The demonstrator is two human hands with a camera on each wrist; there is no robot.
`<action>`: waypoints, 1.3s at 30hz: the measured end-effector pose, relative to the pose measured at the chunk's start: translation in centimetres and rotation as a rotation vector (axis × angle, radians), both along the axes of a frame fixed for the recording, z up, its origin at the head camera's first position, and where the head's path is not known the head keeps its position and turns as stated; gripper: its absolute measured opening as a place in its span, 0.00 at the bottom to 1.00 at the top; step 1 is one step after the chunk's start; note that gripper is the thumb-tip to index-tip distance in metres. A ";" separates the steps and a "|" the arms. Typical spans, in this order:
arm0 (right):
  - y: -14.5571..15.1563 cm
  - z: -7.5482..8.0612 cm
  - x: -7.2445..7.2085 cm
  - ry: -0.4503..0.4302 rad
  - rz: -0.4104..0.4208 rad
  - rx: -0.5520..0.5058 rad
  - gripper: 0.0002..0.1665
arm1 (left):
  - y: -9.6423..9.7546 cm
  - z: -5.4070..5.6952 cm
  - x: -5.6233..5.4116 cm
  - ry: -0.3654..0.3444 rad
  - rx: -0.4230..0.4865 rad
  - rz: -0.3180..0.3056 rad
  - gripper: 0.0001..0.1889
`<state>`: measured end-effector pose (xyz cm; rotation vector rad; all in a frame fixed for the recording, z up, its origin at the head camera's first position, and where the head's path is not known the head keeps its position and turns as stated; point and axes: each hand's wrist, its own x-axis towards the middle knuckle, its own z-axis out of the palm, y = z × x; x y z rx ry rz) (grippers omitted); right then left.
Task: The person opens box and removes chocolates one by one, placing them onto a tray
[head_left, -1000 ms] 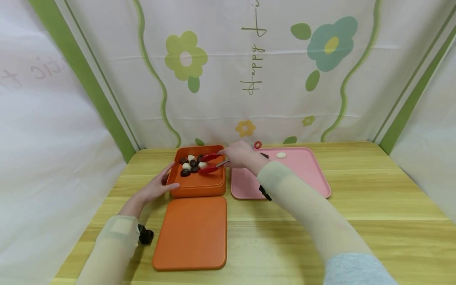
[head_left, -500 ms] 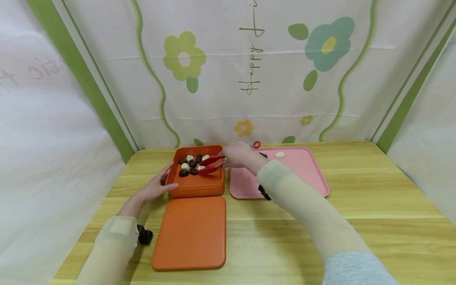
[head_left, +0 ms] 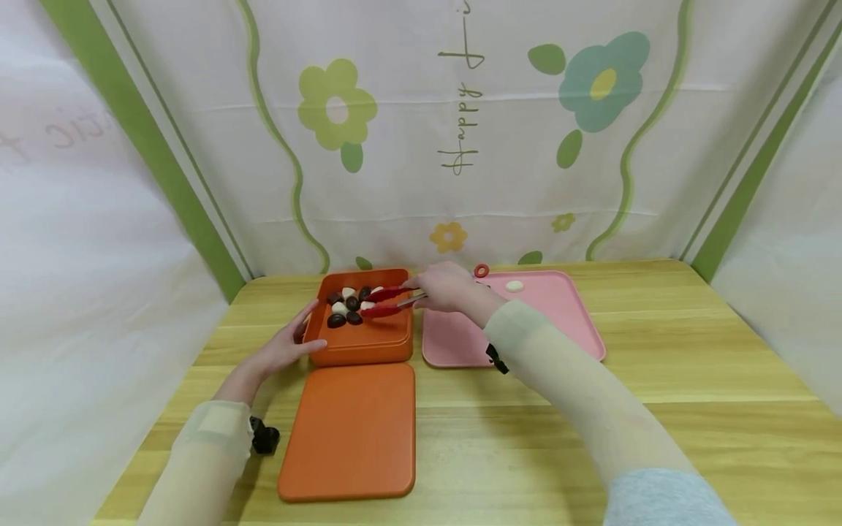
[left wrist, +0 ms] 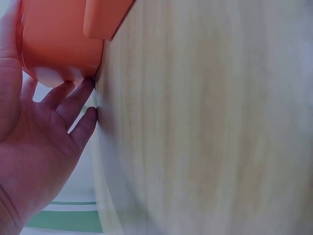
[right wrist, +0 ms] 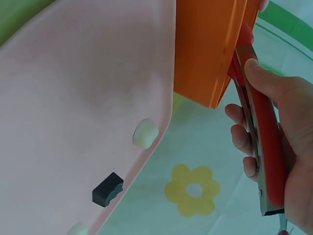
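Note:
An orange box (head_left: 368, 336) stands uncovered, holding several dark brown (head_left: 337, 321) and white pieces (head_left: 339, 309) that look like chocolates. My left hand (head_left: 283, 352) rests against the box's left side, its fingers spread and the thumb at the front rim. In the left wrist view, the fingertips touch the orange wall near the tabletop. My right hand (head_left: 447, 285) grips red-and-metal tongs (right wrist: 271, 156), thumb on one arm and fingers around the other. Their red tips reach into the box around a white piece; whether they pinch it I cannot tell.
A pink tray (head_left: 559, 314) lies right of the box, bearing white pieces (right wrist: 145, 133) and a dark block (right wrist: 107, 190), partly hidden by my right arm. An orange lid (head_left: 349, 431) lies flat in front of the box. A printed curtain (head_left: 408, 161) hangs behind the wooden table (head_left: 513, 438).
The tongs' tips have drawn a little nearer each other and the ring at their far end has shifted right. A dark piece beside the tips has slid slightly forward. My left hand stays put.

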<state>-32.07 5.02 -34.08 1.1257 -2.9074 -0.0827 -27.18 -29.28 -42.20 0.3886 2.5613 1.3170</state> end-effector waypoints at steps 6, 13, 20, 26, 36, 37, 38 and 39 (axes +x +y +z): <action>1.3 0.4 0.6 0.006 0.010 -0.048 0.29 | 0.1 0.0 0.0 0.011 0.005 -0.001 0.47; 2.9 0.4 1.3 0.051 0.064 -0.123 0.28 | 0.0 0.0 0.1 0.011 -0.006 -0.002 0.47; 4.5 0.6 2.5 0.082 0.087 -0.186 0.29 | -0.1 0.0 0.1 0.009 -0.008 -0.007 0.47; 6.0 1.3 3.6 0.118 0.110 -0.216 0.29 | -0.1 -0.1 0.0 0.030 -0.010 -0.030 0.47; 9.0 1.2 5.1 0.139 0.092 -0.278 0.31 | 0.0 -0.1 0.1 0.022 -0.002 -0.022 0.46; 9.4 1.1 5.2 0.141 0.097 -0.288 0.31 | 0.0 -0.1 0.2 0.021 -0.004 -0.024 0.46; 9.7 1.0 5.3 0.153 0.102 -0.294 0.31 | 0.0 -0.1 0.2 0.017 -0.002 -0.021 0.46; 10.0 1.0 5.4 0.161 0.106 -0.303 0.31 | 0.0 -0.1 0.2 0.016 -0.002 -0.021 0.46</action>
